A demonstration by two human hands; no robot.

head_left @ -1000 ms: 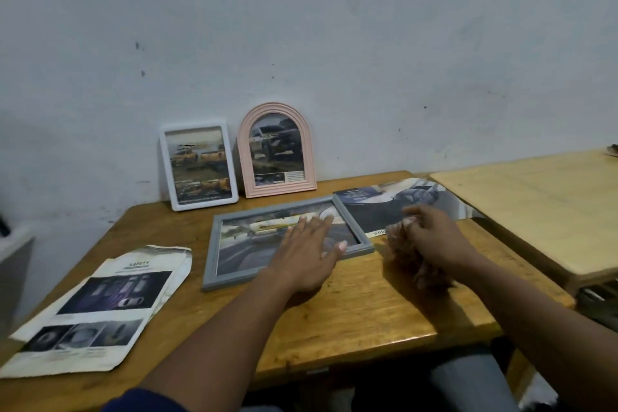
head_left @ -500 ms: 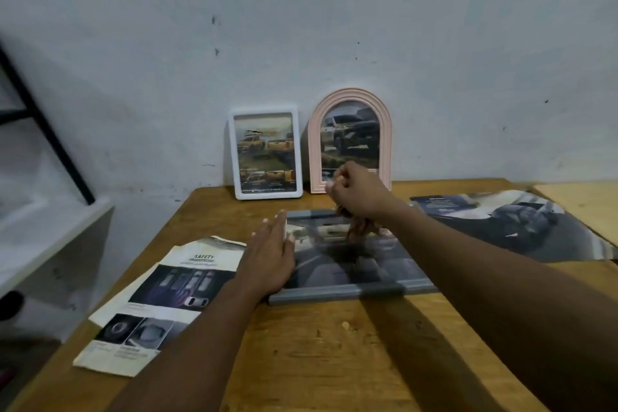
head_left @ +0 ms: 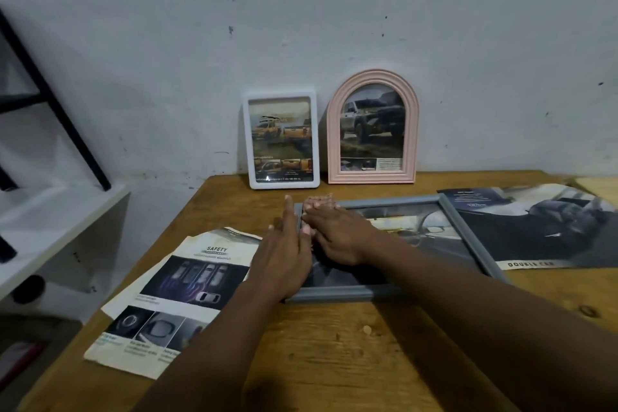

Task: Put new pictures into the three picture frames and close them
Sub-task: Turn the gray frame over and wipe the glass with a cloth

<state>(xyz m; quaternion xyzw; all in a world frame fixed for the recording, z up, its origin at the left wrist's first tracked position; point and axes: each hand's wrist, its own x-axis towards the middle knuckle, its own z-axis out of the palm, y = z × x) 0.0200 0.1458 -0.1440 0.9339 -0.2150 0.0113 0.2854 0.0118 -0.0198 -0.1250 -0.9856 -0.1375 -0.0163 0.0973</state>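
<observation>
Under the left hand (head_left: 284,261) and right hand (head_left: 337,234) lies a grey frame (head_left: 337,293); beyond them, a white frame (head_left: 246,140) and a pink frame (head_left: 334,130); the table (head_left: 334,361) is grained brown.

The room is dim. Fingertips look blurry at the middle, and the corners look dark and bent.

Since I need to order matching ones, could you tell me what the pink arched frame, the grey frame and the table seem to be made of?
Pink arched frame: probably moulded plastic, matt, with even ridges.
Grey frame: plastic or painted wood, matt; cannot tell which.
Table: wood, lightly glossy, with visible grain and a knot.
</observation>
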